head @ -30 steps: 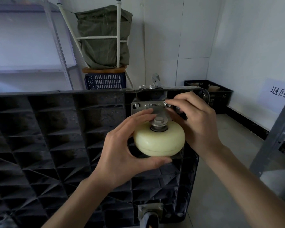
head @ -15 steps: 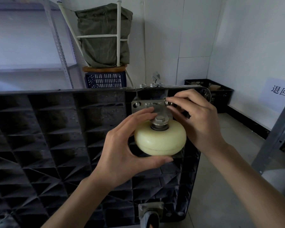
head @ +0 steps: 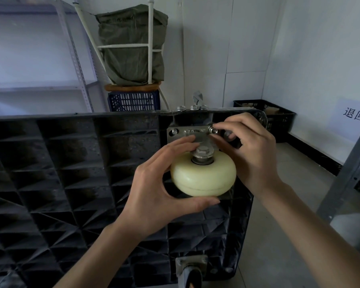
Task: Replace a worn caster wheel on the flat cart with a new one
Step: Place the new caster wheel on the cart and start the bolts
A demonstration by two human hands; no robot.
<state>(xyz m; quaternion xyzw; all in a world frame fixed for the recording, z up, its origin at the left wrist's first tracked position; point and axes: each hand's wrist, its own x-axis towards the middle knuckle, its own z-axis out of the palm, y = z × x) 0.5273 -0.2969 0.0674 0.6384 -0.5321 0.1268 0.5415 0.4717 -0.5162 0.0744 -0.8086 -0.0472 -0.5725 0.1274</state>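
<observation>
Wheel (head: 203, 177) sits gripped in left hand (head: 154, 196); right hand (head: 252, 150) pinches a bolt (head: 213, 130) at 12 o'clock, which might slip and fall.

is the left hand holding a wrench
No, the left hand holds the cream wheel with bare fingers, and no wrench shows in it.

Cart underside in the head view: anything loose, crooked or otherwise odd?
The flat cart stands on its edge, expected for this job. Loose nuts sit on its top rim and could roll off. The left hand grips the cream caster wheel; the right hand pinches a plate bolt.
</observation>
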